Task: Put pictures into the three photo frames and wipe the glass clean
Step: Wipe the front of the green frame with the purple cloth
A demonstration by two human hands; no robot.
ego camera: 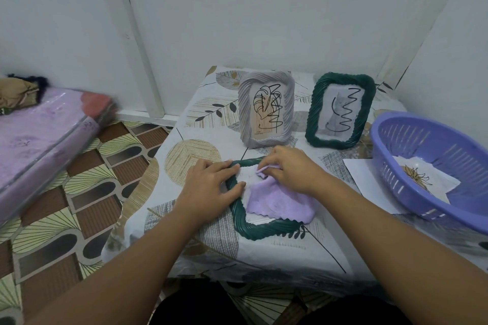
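Note:
A dark green twisted-rim photo frame [252, 229] lies flat on the table in front of me. My left hand [211, 185] rests on its left edge, fingers spread across the rim. My right hand [287, 169] grips a lilac cloth [280, 206] that is spread over the frame's glass. Behind it, a grey frame [265, 109] stands upright with a leaf drawing and black scribbles on its glass. A second green frame [340, 111] stands to its right, also scribbled on.
A purple plastic basket [396, 145] with a picture [422, 178] inside sits at the right, on a white sheet [356, 169]. The low table has a leaf-patterned cover [200, 119]. A wrapped pink mattress [39, 134] lies on the patterned floor at left. White walls close behind.

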